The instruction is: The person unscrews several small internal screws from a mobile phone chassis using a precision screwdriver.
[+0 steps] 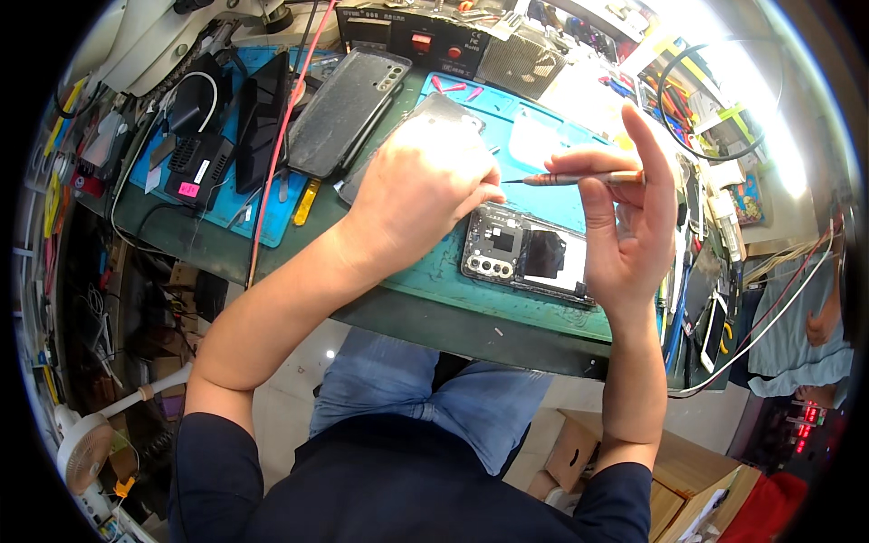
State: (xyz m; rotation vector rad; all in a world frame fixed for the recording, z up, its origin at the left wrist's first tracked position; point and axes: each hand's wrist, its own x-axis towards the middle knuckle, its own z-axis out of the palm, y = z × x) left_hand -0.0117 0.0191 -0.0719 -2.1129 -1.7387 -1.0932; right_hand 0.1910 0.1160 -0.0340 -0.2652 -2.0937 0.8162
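Note:
A smartphone with its back off (pixel 493 237) lies on the green mat, its camera lenses toward the left end and a black patch near its middle. Above its right end, my right hand (pixel 638 213) grips a slim screwdriver (pixel 561 179) between thumb and fingers, the shaft pointing left. My left hand (pixel 421 190) hovers over the phone's upper left with thumb and forefinger pinched, close to the screwdriver's tip. Whatever the pinch holds, if anything, is too small to make out. Partly behind my left hand lies a dark phone panel (pixel 450 110).
A large dark phone back cover (pixel 348 109) rests left of my left hand, with a yellow tool (pixel 307 203) nearby. Behind are a blue work tray (pixel 543 136) with pink-handled bits and a black powered box (pixel 407 36). A red cable (pixel 288 118) crosses the left side. Another person (pixel 797 317) stands at right.

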